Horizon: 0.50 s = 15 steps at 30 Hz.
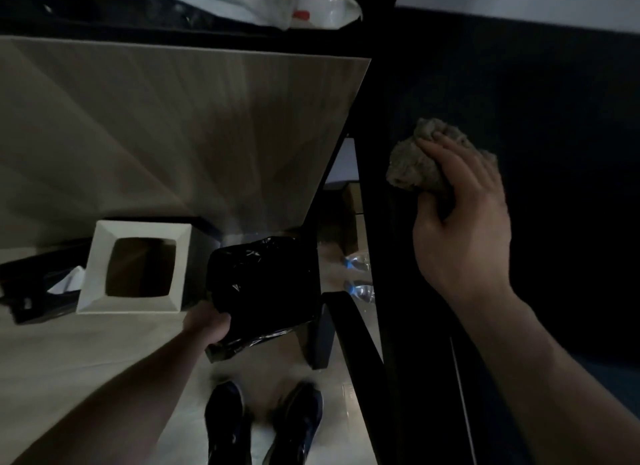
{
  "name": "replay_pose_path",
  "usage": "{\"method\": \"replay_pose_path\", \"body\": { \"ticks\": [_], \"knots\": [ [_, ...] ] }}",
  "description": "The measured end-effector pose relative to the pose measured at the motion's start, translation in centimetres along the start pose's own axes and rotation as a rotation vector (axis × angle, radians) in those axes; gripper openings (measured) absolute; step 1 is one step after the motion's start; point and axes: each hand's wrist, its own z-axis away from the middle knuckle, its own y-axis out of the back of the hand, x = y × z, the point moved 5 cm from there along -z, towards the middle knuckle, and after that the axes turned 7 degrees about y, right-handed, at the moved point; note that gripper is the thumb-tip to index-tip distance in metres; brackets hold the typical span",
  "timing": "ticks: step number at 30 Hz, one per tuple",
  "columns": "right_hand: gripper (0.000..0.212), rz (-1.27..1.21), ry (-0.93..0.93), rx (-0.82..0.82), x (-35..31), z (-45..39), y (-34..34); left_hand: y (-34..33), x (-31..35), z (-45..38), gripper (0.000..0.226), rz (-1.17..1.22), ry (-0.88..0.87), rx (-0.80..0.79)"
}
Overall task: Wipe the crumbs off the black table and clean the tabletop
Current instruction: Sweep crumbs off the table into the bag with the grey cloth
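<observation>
Right hand [462, 229] has a bunched grey-brown rag [420, 165] pressed on the black counter [571, 135], near its left edge. Fingers [450, 159] lie curled over the top of the rag, thumb tucked under the near side, so it's a loose clamp, not a flat palm. Left hand [207, 324] grips the rim of a black-bagged bin [266, 284] down at floor level, just off the counter edge. Can't see any crumbs; the surface is too dark.

My read: I'm at the sweep-to-edge step. To do it well I'd:
- bring the bin mouth up tight under the counter lip before the rag reaches the edge
- keep the rag flat with steady downward pressure, one long pull toward the edge, no scrubbing
- overlap passes, since I can't verify crumbs by sight

Risk: a gap between bin and edge dumps crumbs on the floor by my shoes [263, 426].
</observation>
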Motion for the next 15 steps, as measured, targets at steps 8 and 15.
{"method": "replay_pose_path", "body": {
  "ticks": [8,15],
  "knots": [
    [0.057,0.044,0.007,0.018,-0.1,0.1,-0.1,-2.2,1.8,-4.9,0.033,0.113,0.083,-0.045],
    [0.055,0.045,0.016,0.032,-0.3,0.3,0.0,-11.3,-2.7,-17.6,0.108,0.324,0.071,-0.268]
  ]
}}
